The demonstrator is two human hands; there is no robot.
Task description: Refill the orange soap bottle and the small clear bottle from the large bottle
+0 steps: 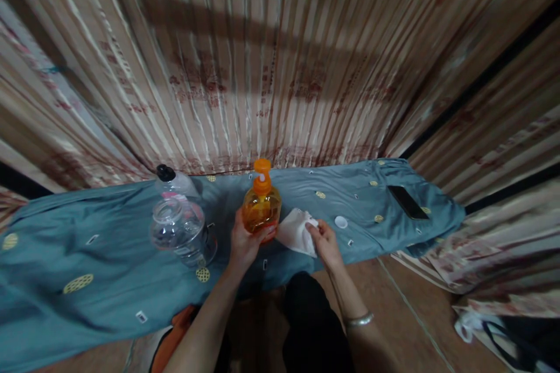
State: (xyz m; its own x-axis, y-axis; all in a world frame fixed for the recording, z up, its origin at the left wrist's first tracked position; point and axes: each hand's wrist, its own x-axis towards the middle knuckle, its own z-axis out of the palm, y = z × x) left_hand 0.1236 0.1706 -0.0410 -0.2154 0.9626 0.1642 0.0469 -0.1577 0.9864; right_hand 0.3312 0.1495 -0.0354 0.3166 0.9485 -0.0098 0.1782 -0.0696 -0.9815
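Left hand: near side, centre; fingers wrapped around the lower part of the orange pump bottle.
Right hand: near side, right of centre; pinches the right end of a white cloth, which spreads left toward the pump bottle. Contact between cloth and bottle cannot be told.
Clear jar: upright, left of the left hand; obstructs that side.
White disc: flat, just right of the right hand.
Phone: flat, far right, well apart from both hands.
Black-capped bottle: beyond the clear jar, partly hidden by it.
Pump bottle axis: near vertical, pump head up, spout facing near side; base contact cannot be told.
Near edge: the covered table ends close below the hands.
Open room: bare cover left of the jar and between disc and phone.
Far limit: striped curtain along the table's far edge.
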